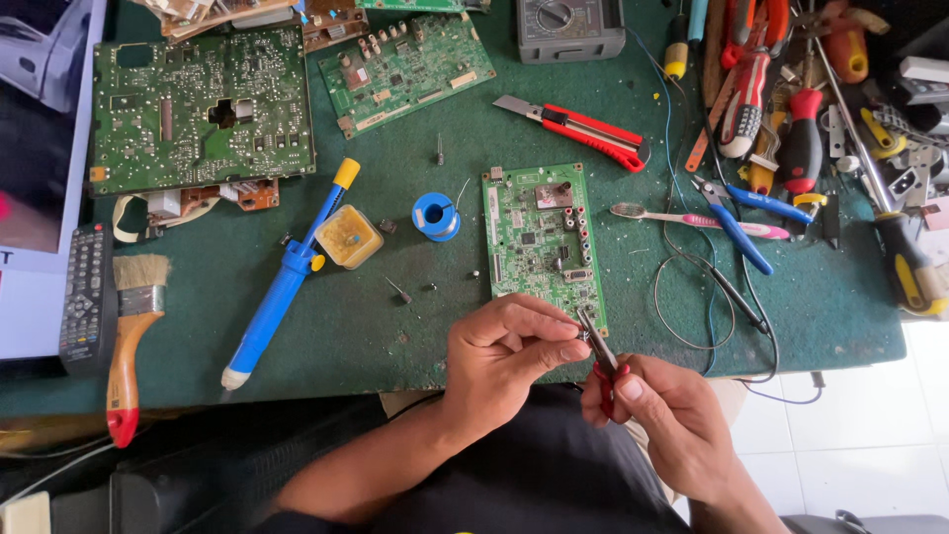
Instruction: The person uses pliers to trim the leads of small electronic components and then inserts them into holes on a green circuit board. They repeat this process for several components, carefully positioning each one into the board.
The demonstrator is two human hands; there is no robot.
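Nearest the body, the right hand (660,410) closes its fingers around the red handles of small pliers (599,358), whose long axis runs up and to the left, tips pointing at the left hand (509,351). The left fingers (565,348) pinch shut just at those tips, on something too small to make out. Both hands hover over the near edge of the green surface (395,316). Just beyond them lies a small circuit board (539,237), long axis running away from the person, with a blue solder spool (435,216) to its left.
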